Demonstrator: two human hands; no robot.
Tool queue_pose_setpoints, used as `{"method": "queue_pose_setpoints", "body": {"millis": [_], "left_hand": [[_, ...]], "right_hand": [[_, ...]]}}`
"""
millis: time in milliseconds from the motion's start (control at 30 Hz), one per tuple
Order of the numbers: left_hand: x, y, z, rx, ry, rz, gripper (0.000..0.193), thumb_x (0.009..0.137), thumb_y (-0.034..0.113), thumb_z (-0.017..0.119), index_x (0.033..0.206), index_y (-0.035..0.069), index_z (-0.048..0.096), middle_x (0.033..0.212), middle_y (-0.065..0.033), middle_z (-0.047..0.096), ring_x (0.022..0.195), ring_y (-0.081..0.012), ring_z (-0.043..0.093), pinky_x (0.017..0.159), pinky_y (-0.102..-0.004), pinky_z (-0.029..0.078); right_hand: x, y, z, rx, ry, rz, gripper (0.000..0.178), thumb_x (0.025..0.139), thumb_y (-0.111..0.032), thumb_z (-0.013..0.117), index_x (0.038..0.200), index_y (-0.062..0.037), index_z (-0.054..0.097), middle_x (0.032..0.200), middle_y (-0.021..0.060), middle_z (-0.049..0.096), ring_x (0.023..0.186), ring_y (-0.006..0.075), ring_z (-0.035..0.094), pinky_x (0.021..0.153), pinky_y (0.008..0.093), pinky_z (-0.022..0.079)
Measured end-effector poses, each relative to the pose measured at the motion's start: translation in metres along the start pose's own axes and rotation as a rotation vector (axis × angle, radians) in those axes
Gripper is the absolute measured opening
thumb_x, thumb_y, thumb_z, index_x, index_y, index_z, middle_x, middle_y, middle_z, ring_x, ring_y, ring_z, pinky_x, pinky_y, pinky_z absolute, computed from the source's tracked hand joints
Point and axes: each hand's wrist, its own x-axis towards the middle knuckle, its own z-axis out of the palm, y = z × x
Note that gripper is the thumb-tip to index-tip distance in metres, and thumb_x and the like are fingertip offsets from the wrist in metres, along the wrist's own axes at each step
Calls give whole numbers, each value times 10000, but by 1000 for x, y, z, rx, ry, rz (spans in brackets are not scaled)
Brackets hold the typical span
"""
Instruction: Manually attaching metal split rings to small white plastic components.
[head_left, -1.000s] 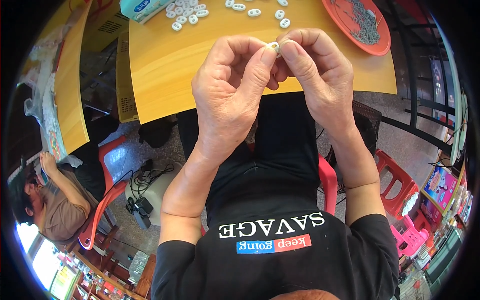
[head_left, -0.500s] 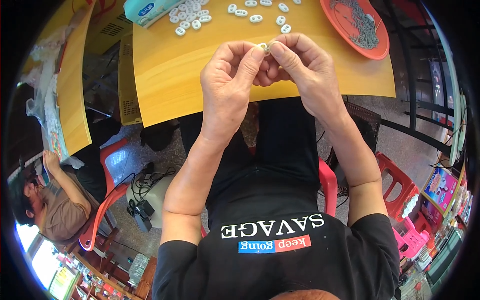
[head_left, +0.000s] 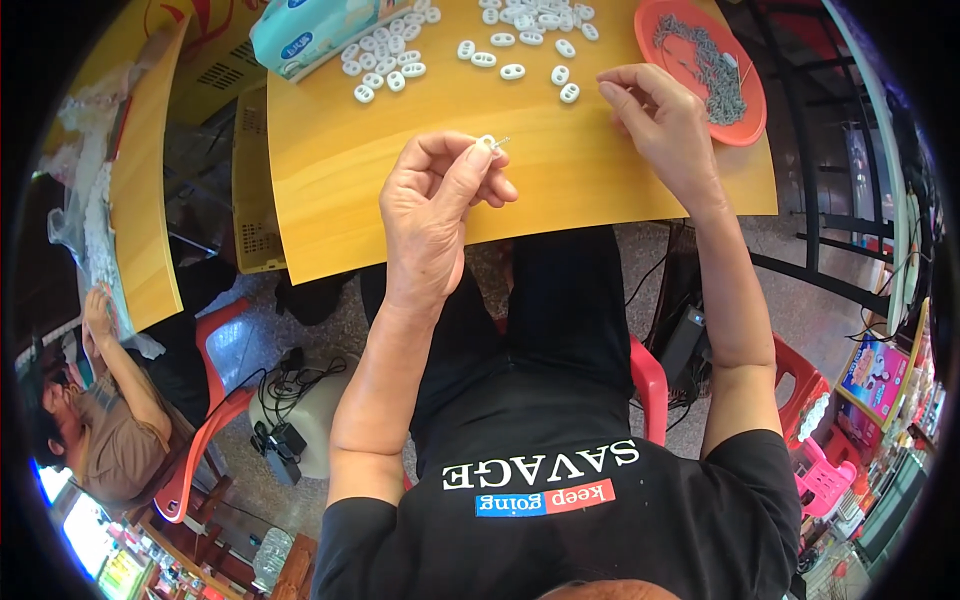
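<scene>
My left hand [head_left: 430, 205] is closed, pinching a small white oval two-holed piece [head_left: 486, 142] between thumb and forefinger above the table. A thin silvery screw-like shaft [head_left: 503, 141] sticks out of that piece to the right. Farther right, my right hand [head_left: 665, 130] is held apart from it, beside the red plate [head_left: 741, 128]. Its thumb and forefinger tips are close together; anything between them is too small to make out. Loose white two-holed pieces [head_left: 512, 72] like the held one lie beyond my hands. The plate holds a heap of small grey screw-like parts [head_left: 722, 95].
The yellow wooden table [head_left: 380, 200] carries a light-blue tissue pack [head_left: 315, 35] at the far left, beside a cluster of white pieces [head_left: 385, 50]. Another person [head_left: 120, 420] sits at a second table [head_left: 150, 200] to the left. Red chairs [head_left: 650, 390] stand nearby.
My hands have come apart. The right moved right and slightly farther away, toward the plate; the left moved down and left, keeping the white piece. The shaft in it now shows.
</scene>
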Motion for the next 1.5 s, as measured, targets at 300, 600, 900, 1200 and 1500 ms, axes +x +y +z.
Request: {"method": "queue_pose_setpoints", "body": {"millis": [300,600,900,1200,1500], "left_hand": [[5,1,0,-18,18,-23,108,942,60,650,1020,10,594,917,-112,680,725,-151,662,675,-255,517],[3,2,-1,-40,17,-45,115,938,65,658,1018,15,593,923,-110,682,734,-150,661,681,-258,514],[-3,6,0,-56,37,-81,188,935,66,661,1104,-6,619,930,-113,687,754,-162,672,711,-266,528],[-10,3,5,-24,27,-78,168,937,89,664,1076,8,618,937,-116,691,760,-168,679,704,-266,539],[-17,4,20,-8,-16,-82,153,941,95,660,1052,12,595,1014,-139,698,824,-196,695,731,-290,552]], "right_hand": [[10,-5,5,-314,-111,-386,142,868,-161,701,960,-54,691,891,74,640,737,277,645,662,365,523],[6,-8,8,-426,-154,-429,142,883,-183,680,962,-65,681,875,87,628,763,307,647,670,405,515],[1,-10,9,-351,-181,-309,165,893,-175,661,992,-43,658,882,113,626,821,324,645,711,421,511],[-13,-12,18,56,-107,-103,174,899,-133,683,1046,-42,670,896,56,677,799,176,669,712,313,523],[-39,-52,40,974,-125,269,275,887,-205,743,1062,-7,667,921,50,702,852,116,669,763,248,511]]}}
